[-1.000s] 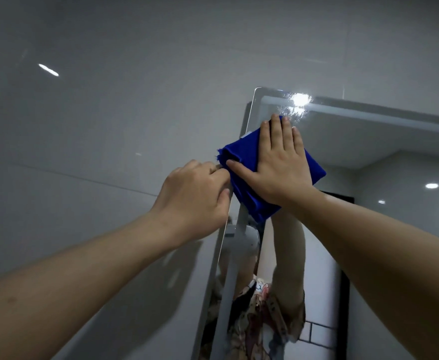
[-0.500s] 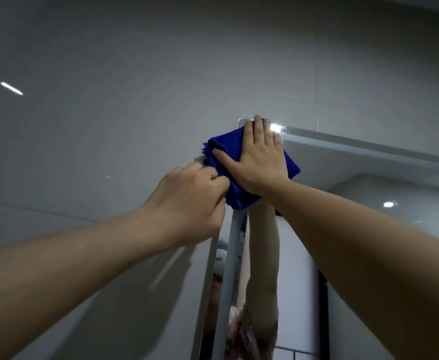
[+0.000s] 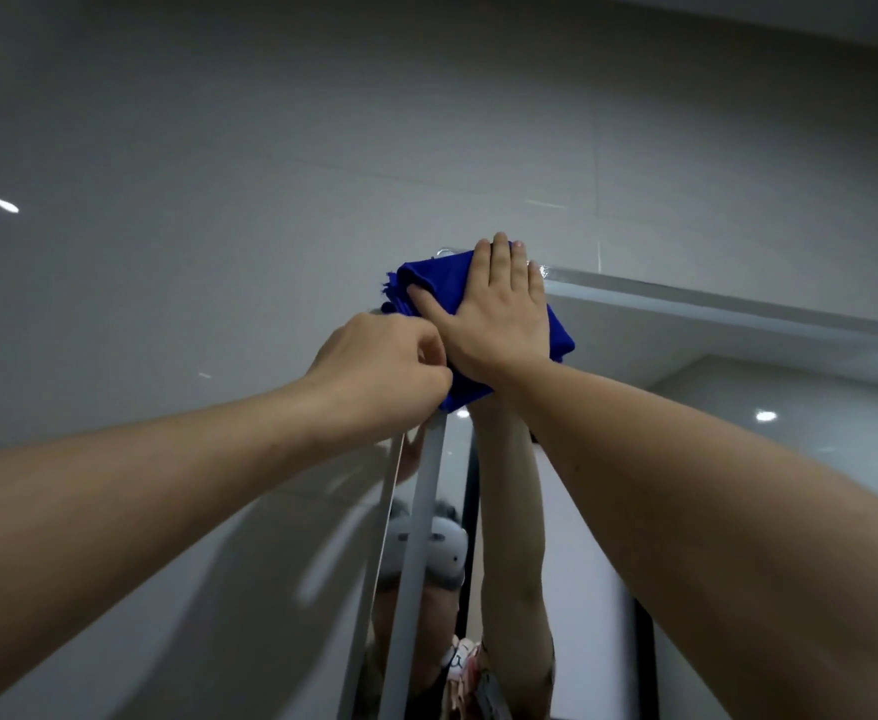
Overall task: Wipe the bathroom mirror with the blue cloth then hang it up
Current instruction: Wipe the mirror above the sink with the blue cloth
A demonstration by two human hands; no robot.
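The blue cloth [image 3: 429, 277] is folded and pressed flat against the top left corner of the bathroom mirror [image 3: 728, 387]. My right hand [image 3: 494, 319] lies on the cloth with straight fingers pointing up, the fingertips reaching the mirror's top edge. My left hand [image 3: 380, 371] sits just left of it with curled fingers, gripping the mirror's left edge beside the cloth. The glass reflects my raised arm and part of me below.
Glossy grey wall tiles [image 3: 219, 200] surround the mirror above and to the left. The mirror's pale left frame strip [image 3: 416, 553] runs down from my hands. Ceiling spotlights [image 3: 766, 416] show in the reflection at the right.
My right hand has slid the cloth up the glass into the mirror's top left corner. My left hand has followed upward along the left edge, and my view has tilted up.
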